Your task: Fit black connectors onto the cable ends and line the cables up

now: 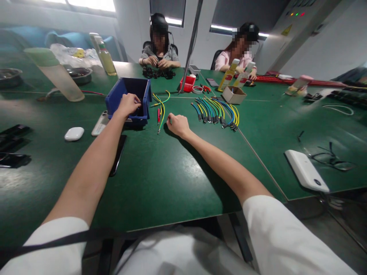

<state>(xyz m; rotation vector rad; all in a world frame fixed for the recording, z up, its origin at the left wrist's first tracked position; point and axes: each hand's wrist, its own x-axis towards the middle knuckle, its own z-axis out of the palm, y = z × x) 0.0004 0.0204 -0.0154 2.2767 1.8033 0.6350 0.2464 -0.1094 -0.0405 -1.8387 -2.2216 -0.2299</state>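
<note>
My left hand (129, 105) reaches into a blue plastic bin (137, 122), its fingers bent together over the dark contents. What lies between its fingertips is too small to make out. My right hand (178, 125) rests on the table with the fingers curled in, and anything inside them is hidden. Between the two lie a few loose yellow-green wires (163, 111) with metal end terminals and a slim red tool (158, 115). Right of my right hand, several blue, green and yellow wires (215, 109) with black sleeves and ring terminals lie in a row.
On the green table (172, 179) are a dark phone (118, 154), a white earbud case (74, 133), a frosted bottle (61, 78), a small cardboard box (234, 95), a red container (188, 83), a white device (306, 170) and glasses (334, 159). Two people sit opposite.
</note>
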